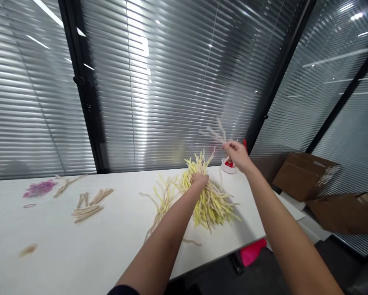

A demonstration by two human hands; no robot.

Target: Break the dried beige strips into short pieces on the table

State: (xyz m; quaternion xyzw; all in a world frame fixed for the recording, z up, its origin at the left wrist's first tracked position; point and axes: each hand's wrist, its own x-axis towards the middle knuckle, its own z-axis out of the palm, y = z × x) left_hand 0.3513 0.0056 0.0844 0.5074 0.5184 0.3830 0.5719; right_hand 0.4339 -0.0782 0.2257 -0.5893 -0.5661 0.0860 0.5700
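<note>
A large bunch of thin yellow and beige strands point(213, 205) stands splayed on the white table. My left hand point(199, 179) is closed around its upper middle, with loose ends sticking out above and below the grip. Up and to the right, my right hand point(235, 153) pinches a few pale beige strands point(217, 134) that point up and left and look blurred. Beside the bunch, partly behind my left forearm, lies a looser pile of yellow and beige strands point(163, 203). What exactly the strands are made of, I cannot tell.
A white round container with something red in it point(229, 167) stands behind my right hand. Short beige bundles point(87, 211) and a purple-pink heap of small bands point(40, 188) lie on the left of the table point(110, 254). Blinds rise behind; cardboard boxes point(303, 176) sit at right.
</note>
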